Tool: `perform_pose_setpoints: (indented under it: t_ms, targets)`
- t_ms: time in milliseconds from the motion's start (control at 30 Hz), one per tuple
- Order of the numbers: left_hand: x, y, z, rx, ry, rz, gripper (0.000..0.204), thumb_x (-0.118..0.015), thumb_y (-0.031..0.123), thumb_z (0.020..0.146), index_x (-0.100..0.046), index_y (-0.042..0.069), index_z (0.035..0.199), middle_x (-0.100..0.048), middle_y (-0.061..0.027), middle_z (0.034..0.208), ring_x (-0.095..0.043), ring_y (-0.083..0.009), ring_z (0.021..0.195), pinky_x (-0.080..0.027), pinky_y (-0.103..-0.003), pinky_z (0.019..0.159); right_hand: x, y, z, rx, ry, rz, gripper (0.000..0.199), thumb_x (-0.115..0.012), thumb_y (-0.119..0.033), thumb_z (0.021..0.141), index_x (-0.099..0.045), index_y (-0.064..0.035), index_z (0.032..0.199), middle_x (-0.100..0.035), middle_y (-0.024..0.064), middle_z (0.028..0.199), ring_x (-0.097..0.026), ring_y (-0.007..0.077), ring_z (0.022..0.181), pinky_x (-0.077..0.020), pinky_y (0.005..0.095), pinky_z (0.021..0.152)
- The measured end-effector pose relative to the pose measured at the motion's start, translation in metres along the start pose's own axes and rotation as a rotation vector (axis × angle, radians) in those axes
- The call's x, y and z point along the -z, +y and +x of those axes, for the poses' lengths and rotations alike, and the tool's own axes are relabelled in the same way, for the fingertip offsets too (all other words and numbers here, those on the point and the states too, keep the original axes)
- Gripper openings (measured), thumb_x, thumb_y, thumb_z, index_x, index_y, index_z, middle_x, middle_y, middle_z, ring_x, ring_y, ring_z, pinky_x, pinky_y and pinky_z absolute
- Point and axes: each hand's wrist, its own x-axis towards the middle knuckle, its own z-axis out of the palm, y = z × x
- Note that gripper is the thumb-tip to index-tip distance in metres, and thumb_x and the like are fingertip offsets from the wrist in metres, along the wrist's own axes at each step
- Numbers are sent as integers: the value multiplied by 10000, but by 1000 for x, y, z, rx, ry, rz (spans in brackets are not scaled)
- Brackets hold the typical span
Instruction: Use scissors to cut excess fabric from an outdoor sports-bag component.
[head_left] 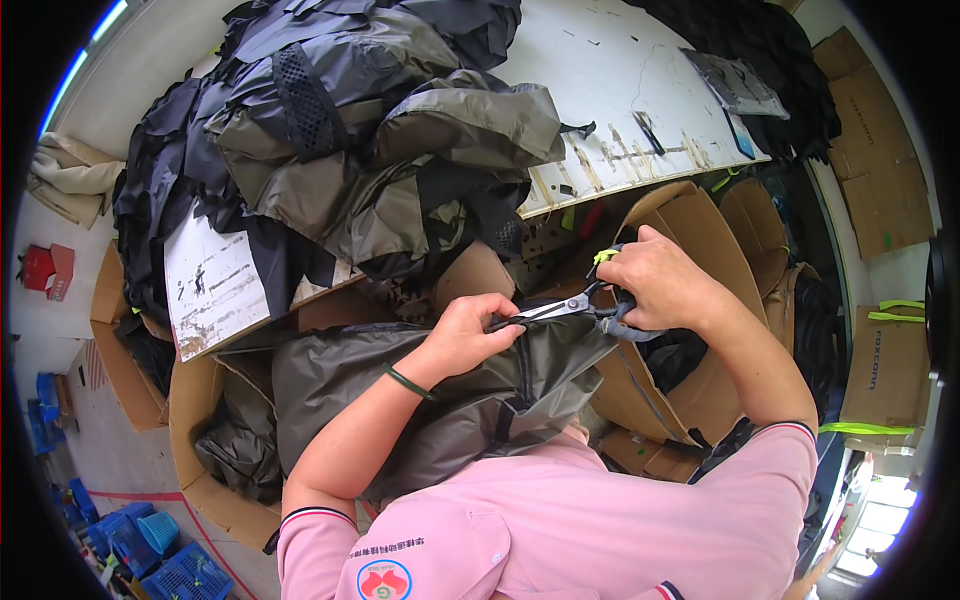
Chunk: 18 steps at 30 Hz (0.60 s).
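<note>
My right hand [655, 280] is closed around the dark wrapped handles of a pair of scissors [557, 308], with a bit of yellow-green material at the grip. The metal blades point left, toward my other hand. Pinched between thumb and fingers of my left hand [477, 335] is the edge of a dark olive garment [400, 385], right at the scissor tips. That shiny fabric hangs across my lap, with a dark seam or zipper strip running down it. Whether the blades are closed on cloth or thread is too small to tell.
A heap of black and olive garments [370, 140] covers the left of the white worktable [590, 70]. A small dark tool [648, 132] lies near its edge. Open cardboard boxes [205, 440] stand on both sides of me, and blue plastic baskets [188, 577] sit lower left.
</note>
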Motion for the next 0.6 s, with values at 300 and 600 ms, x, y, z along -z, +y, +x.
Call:
perform_pose_setpoints:
  t_ms: [300,600]
  targets:
    - [-3,2,-2,-9,3,-40,149,-726,85,860,-664,-16,952,-542,48,642,-411,-14,553,-330,-235,490,-2,2,1,28,-4,11,298,-777,-179,580,-612,-94,813,-605,69,704,-625,269,764,-407,380,719]
    - [-2,6,-4,-10,11,-15,128,-723,70,869,-656,-14,939,-497,75,624,-370,3,550,-292,-229,485,-2,0,6,26,15,-6,254,-807,-202,603,-626,-103,750,-642,61,678,-645,256,727,-401,367,741]
